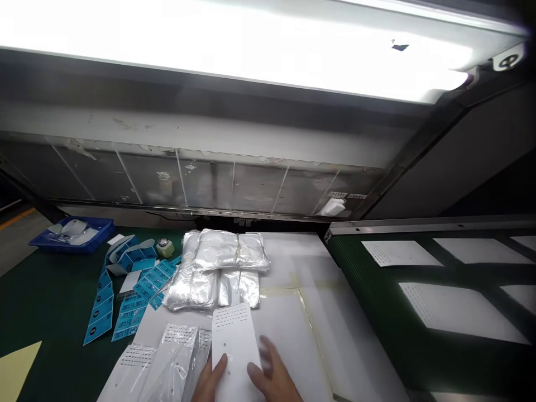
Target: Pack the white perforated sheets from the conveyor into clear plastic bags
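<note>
My left hand (209, 379) grips the lower left edge of a white perforated sheet (234, 346), which stands tilted up at the bottom middle of the view. My right hand (272, 373) lies against the sheet's lower right side, its fingers blurred. Just beyond the sheet is a heap of silver foil bags (218, 271). More white perforated sheets (167, 363) lie stacked to the left of my hands, partly overlapping. Both hands are cut off by the bottom of the frame.
Blue printed tags (146, 287) are spread over a dark green work surface (37, 301) to the left. Behind them are a blue tray (71, 234) and a small jar (165, 248). White sheets ride on a green conveyor belt (439, 290) to the right. A bright fluorescent lamp (251, 50) hangs above.
</note>
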`<state>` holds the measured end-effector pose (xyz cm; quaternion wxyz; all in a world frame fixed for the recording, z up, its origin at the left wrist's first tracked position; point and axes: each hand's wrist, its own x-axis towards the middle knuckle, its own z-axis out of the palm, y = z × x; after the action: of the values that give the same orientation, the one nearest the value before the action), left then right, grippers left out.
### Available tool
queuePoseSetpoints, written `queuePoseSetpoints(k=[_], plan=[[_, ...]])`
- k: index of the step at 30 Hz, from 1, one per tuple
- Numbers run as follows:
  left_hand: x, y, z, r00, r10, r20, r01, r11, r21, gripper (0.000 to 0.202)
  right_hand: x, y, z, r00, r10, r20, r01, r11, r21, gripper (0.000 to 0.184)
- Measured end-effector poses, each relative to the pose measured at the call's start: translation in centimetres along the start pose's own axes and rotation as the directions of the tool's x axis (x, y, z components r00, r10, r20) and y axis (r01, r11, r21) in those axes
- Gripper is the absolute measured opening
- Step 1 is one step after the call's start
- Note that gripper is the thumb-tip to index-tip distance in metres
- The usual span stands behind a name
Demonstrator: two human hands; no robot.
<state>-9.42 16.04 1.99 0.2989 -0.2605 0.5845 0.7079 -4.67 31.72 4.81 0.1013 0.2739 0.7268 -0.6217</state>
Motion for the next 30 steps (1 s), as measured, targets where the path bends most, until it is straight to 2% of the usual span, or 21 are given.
queuePoseSetpoints(k=[2,3,4,6,8,9,11,13,14,16,18,21,23,25,28,30], plan=[[1.0,-1.4,1.0,0.996,0.056,0.063,-0.064,0.988,0.140,0.054,0.7,2.2,-0.9,0.992,0.063,0.106,-0.087,0.967,0.241,0.100],[1.5,-1.8,1.7,0.989,0.106,0.099,-0.129,0.957,0.261,0.055,1.0,3.2,-1.3,0.995,0.049,0.082,-0.071,0.955,0.286,0.103],[2.2,-1.9,2.5,0.979,0.159,0.130,-0.197,0.902,0.384,0.057,1.1,4.1,-1.9,1.000,0.030,0.008,-0.031,0.961,0.275,0.102],[4.0,-1.4,4.1,0.945,0.266,0.192,-0.328,0.767,0.552,0.057,1.2,5.7,-3.4,0.976,-0.034,-0.217,0.056,0.994,0.097,0.089],[6.4,0.0,6.0,0.902,0.356,0.242,-0.426,0.651,0.628,0.050,1.2,7.0,-5.4,0.912,-0.156,-0.380,0.075,0.973,-0.219,0.070],[7.7,0.8,6.9,0.882,0.383,0.273,-0.462,0.597,0.656,0.045,1.2,7.7,-6.3,0.890,-0.215,-0.402,0.050,0.923,-0.382,0.062],[10.7,2.5,8.9,0.832,0.409,0.374,-0.540,0.449,0.712,0.036,1.3,9.2,-7.9,0.890,-0.284,-0.358,-0.012,0.769,-0.640,0.055],[13.5,3.7,10.7,0.802,0.383,0.459,-0.578,0.299,0.759,0.027,1.8,10.8,-8.6,0.914,-0.280,-0.293,-0.059,0.623,-0.780,0.060],[14.8,4.0,11.5,0.797,0.360,0.485,-0.580,0.233,0.780,0.023,2.1,11.5,-8.8,0.924,-0.262,-0.280,-0.082,0.578,-0.812,0.063],[16.8,4.3,12.8,0.799,0.313,0.513,-0.570,0.125,0.812,0.021,2.7,12.7,-9.0,0.933,-0.217,-0.288,-0.129,0.545,-0.828,0.066],[18.1,4.2,13.7,0.806,0.277,0.523,-0.556,0.053,0.829,0.025,3.1,13.5,-9.4,0.934,-0.174,-0.311,-0.169,0.551,-0.817,0.063],[18.5,4.1,14.1,0.820,0.248,0.516,-0.538,0.024,0.843,0.025,3.3,13.8,-10.5,0.943,-0.129,-0.306,-0.181,0.572,-0.800,0.055],[18.3,4.2,14.0,0.826,0.250,0.504,-0.533,0.058,0.844,0.027,3.2,13.5,-11.5,0.955,-0.113,-0.274,-0.152,0.607,-0.780,0.051],[17.8,4.5,13.6,0.829,0.271,0.489,-0.534,0.124,0.836,0.028,3.0,12.6,-12.5,0.964,-0.092,-0.250,-0.119,0.689,-0.715,0.051],[17.2,5.0,13.0,0.830,0.319,0.457,-0.539,0.253,0.803,0.030,2.6,10.1,-14.2,0.960,-0.039,-0.277,-0.092,0.892,-0.442,0.059],[16.9,5.5,12.7,0.833,0.353,0.425,-0.540,0.354,0.764,0.032,2.6,7.9,-15.0,0.954,0.010,-0.299,-0.073,0.977,-0.202,0.063]])
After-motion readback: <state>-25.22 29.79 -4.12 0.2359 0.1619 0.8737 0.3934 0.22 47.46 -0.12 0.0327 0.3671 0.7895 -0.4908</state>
